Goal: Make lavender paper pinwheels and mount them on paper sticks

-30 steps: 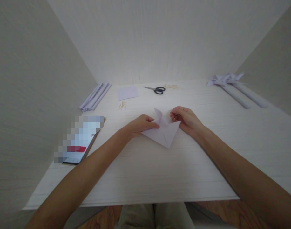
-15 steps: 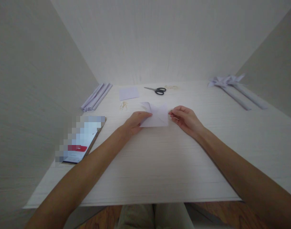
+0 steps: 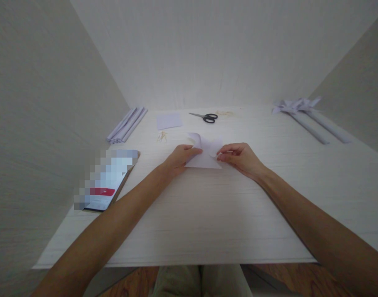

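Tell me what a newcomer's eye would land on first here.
Probably the white paper at mid-table, a flap curling up, held by the left hand with the right hand pinching its right side. Next, the lit phone at left, then the black-handled scissors behind the paper and the pinwheel-like paper shapes at back right.

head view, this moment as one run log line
left hand: holding partly curled paper | right hand: at paper's right edge | scissors: on table, beyond paper

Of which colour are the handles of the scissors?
The scissors' handles are black, seen in the head view.
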Motion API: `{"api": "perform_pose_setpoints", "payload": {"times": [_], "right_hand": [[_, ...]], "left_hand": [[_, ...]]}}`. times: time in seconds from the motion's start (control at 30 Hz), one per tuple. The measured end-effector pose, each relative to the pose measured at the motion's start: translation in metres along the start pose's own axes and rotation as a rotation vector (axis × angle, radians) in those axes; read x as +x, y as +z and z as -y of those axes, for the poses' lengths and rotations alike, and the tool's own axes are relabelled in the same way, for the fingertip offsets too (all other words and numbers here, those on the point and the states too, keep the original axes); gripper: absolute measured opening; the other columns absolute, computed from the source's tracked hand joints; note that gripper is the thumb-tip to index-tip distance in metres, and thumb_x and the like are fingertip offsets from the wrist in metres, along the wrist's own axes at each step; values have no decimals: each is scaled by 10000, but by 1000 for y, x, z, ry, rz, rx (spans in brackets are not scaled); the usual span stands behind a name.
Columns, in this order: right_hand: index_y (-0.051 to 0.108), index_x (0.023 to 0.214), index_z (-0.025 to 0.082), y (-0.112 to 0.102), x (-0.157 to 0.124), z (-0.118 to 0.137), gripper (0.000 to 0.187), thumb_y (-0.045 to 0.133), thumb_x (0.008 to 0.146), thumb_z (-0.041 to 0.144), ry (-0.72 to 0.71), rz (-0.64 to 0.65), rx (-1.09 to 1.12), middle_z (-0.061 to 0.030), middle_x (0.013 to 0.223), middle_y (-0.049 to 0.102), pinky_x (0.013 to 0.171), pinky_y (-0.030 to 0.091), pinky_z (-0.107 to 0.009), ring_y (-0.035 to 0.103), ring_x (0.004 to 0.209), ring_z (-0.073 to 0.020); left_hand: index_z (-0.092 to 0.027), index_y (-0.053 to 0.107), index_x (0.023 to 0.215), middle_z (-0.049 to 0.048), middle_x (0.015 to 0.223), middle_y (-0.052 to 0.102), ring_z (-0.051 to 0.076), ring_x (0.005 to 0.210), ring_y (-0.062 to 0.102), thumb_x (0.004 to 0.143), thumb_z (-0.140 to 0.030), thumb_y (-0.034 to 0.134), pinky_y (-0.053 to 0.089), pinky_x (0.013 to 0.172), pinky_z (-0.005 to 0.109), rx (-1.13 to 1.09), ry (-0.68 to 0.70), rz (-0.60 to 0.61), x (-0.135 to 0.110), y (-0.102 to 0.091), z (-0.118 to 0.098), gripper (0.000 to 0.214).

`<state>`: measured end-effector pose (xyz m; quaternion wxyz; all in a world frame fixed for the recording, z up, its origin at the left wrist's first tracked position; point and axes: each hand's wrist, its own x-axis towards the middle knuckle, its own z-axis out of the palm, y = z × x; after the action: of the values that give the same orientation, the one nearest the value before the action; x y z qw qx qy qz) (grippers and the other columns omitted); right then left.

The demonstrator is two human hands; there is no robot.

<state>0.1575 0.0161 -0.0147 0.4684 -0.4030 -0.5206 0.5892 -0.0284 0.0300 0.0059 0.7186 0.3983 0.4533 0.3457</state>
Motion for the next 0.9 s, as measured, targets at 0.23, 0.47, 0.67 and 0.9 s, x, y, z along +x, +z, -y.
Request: {"api": "perform_pose_setpoints", "payload": {"times": [0.23,0.47,0.67,0.9], "right_hand": [[628,609,162,8,-2,4,119,669,612,275,-98,-44,-89,20,615,578,528,390,-192,517,564,-65],[569,604,138,17,-4,7,206,632,619,333,-16,-88,-221,34,499,514,413,286,-192,416,430,-51],[561,580,132,20,-2,5,217,598,634,339,-51,-104,-382,30,458,482,405,277,-207,391,413,-60],[573,602,130,20,-1,2,242,585,644,368,-41,-132,-411,12,481,509,378,287,-200,412,410,-68]], "left_hand": [[-120,609,639,5,550,596,116,504,549,599,-168,595,430,554,256,94,113,-69,-1,7,10,64],[-127,609,656,-9,584,578,88,489,497,590,-261,608,365,480,210,251,268,-97,0,9,17,150],[-125,606,693,1,620,580,101,530,515,597,-268,602,382,511,223,252,283,-62,1,9,18,172],[-127,607,697,-2,619,578,100,538,519,602,-276,606,382,516,218,246,277,-30,-2,9,18,177]]}}
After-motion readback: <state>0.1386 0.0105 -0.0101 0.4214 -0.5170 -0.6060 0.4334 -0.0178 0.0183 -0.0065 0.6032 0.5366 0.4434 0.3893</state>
